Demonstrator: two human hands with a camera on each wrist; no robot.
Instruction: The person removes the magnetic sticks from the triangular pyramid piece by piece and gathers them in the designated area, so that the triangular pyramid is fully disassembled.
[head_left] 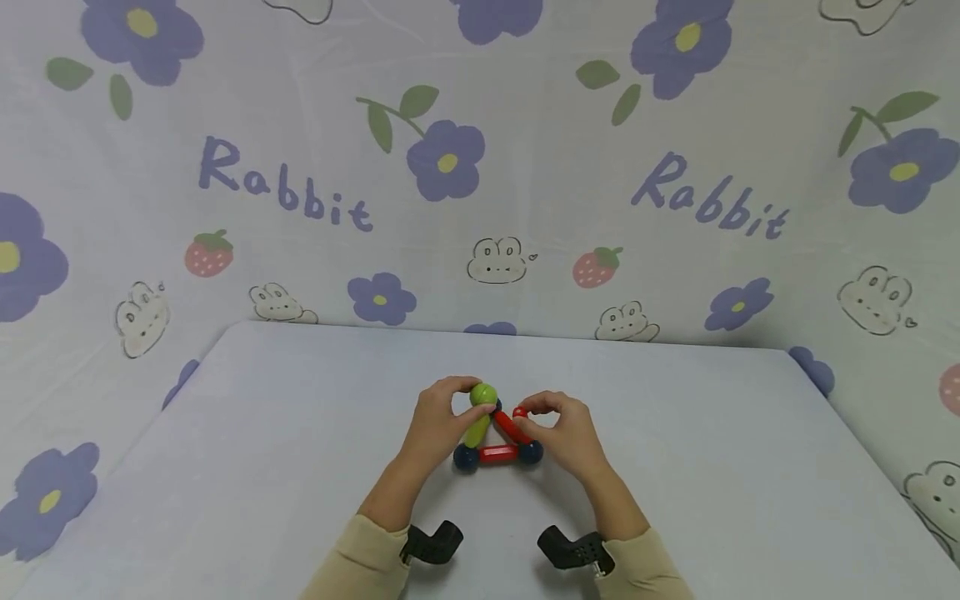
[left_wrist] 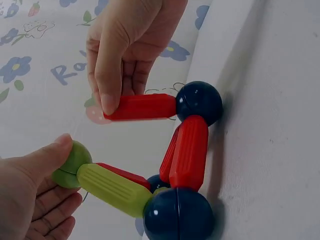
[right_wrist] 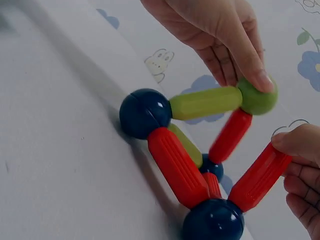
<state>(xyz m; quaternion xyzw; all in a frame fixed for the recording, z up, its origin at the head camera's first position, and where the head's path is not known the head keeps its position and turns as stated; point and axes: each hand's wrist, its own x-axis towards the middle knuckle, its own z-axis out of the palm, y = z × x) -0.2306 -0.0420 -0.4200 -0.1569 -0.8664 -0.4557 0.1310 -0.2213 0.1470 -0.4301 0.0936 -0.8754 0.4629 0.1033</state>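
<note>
My left hand (head_left: 435, 419) pinches a green ball (left_wrist: 75, 162) between thumb and fingers at the top of a magnetic stick-and-ball frame. From that ball, a yellow-green rod (right_wrist: 206, 102) slopes to a navy ball (right_wrist: 145, 113), and a red rod (right_wrist: 231, 135) runs to the rear navy ball (right_wrist: 212, 169). My right hand (head_left: 566, 429) grips the upper end of another red rod (left_wrist: 140, 107), whose lower end meets the front right navy ball (left_wrist: 199, 103). This held end stands apart from the green ball. A red rod (head_left: 498, 453) joins the two front navy balls.
The frame rests on a white tabletop (head_left: 262, 467). Behind it hangs a patterned cloth (head_left: 540, 183) with flowers and rabbits. Each wrist carries a black camera mount, one on the left (head_left: 435, 543) and one on the right (head_left: 573, 550).
</note>
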